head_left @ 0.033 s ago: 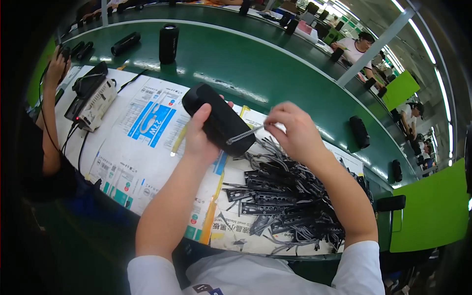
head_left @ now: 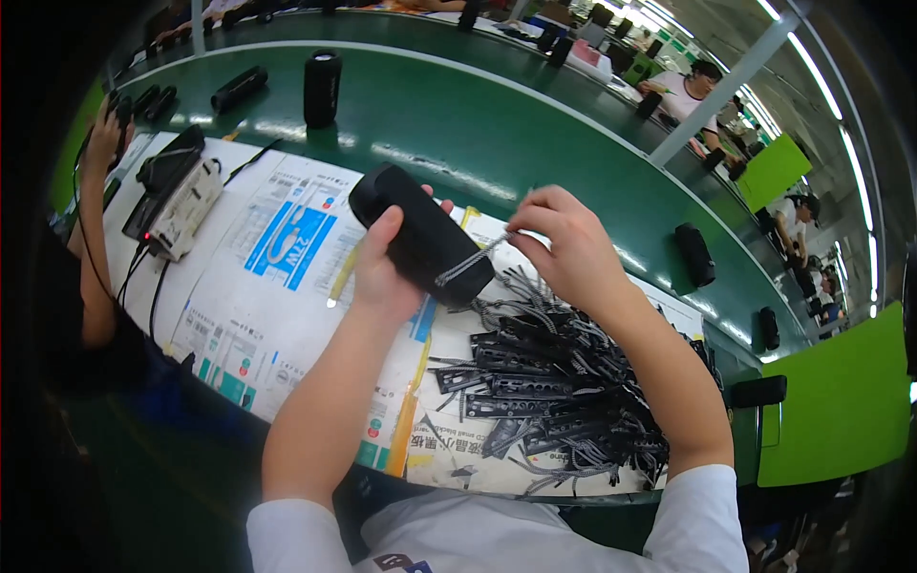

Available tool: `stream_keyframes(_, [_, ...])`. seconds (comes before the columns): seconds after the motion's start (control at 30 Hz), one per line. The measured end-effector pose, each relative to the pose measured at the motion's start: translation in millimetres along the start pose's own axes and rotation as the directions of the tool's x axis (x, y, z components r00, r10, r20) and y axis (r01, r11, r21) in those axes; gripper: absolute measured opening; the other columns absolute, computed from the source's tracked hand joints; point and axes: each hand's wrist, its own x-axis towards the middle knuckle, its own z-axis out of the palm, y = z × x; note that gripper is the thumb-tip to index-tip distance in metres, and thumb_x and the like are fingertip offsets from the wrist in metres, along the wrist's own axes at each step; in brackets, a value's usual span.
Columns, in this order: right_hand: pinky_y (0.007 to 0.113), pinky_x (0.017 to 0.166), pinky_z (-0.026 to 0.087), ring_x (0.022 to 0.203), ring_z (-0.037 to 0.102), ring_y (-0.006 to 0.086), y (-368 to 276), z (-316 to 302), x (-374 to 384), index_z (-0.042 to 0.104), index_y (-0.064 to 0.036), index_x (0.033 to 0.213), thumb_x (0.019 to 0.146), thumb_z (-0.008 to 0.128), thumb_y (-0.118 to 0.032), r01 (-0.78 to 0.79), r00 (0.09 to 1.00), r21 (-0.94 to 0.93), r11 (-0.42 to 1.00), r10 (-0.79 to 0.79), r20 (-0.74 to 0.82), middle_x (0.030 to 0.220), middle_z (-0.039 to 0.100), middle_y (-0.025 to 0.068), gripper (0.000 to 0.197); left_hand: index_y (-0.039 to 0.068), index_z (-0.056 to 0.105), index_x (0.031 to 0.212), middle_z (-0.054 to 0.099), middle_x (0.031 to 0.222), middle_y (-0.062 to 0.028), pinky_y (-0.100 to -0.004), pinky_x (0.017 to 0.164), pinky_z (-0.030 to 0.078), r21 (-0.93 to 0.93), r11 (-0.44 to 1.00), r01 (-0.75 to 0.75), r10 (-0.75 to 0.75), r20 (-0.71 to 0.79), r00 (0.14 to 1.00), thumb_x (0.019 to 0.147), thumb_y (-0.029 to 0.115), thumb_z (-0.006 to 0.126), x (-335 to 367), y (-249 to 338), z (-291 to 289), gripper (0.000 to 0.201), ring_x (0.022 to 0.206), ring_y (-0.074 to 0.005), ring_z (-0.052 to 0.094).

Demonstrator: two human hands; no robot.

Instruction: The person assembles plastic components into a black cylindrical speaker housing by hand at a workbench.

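A black cylindrical speaker (head_left: 420, 229) lies tilted in my left hand (head_left: 385, 267), whose thumb and fingers wrap round its body. From the speaker's lower right end runs a grey braided cord loop (head_left: 470, 264). My right hand (head_left: 562, 239) pinches the free end of that cord between thumb and fingers, drawing it out from the speaker. Below my right hand, a heap of black perforated strips with braided grey cords (head_left: 535, 382) covers the right part of the work surface.
Printed cardboard sheets (head_left: 296, 239) cover the bench. A boxy device with a red light and cables (head_left: 186, 210) stands at left, beside another person's hands (head_left: 105, 138). Beyond, a green belt (head_left: 430, 105) carries several black speakers, one upright (head_left: 323, 88). Green panels (head_left: 841, 401) stand at right.
The view has shifted very slightly. Both hands keep their hold on the speaker and the cord, with hardly any movement between them.
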Motion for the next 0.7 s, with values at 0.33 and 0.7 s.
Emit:
stream_keyframes(0.33, [0.028, 0.084, 0.048, 0.099, 0.060, 0.0167, -5.0, 31.0, 26.2, 0.053, 0.0005, 0.118, 0.080, 0.062, -0.008, -0.451, 0.873, 0.648, 0.614, 0.152, 0.464, 0.102, 0.063, 0.0117, 0.040, 0.006, 0.043, 0.130, 0.050, 0.127, -0.0103, -0.0422, 0.098, 0.043, -0.078, 0.996, 0.050, -0.044, 0.083, 0.996, 0.085, 0.044, 0.060, -4.6, 3.7, 4.9, 0.061, 0.115, -0.0266, 0.052])
stream_keyframes(0.7, [0.028, 0.083, 0.047, 0.092, 0.060, 0.0186, 11.1, 63.7, 53.4, 0.050, 0.0070, 0.121, 0.072, 0.074, -0.029, -0.548, 0.811, 0.555, 0.626, 0.238, 0.534, 0.103, 0.062, 0.0135, 0.065, 0.009, 0.027, 0.139, 0.042, 0.134, -0.0096, -0.0383, 0.108, 0.025, 0.133, 0.958, -0.253, 0.265, -0.079, 0.961, 0.097, 0.032, 0.043, 8.8, -3.0, -7.8, 0.050, 0.126, -0.0223, 0.039])
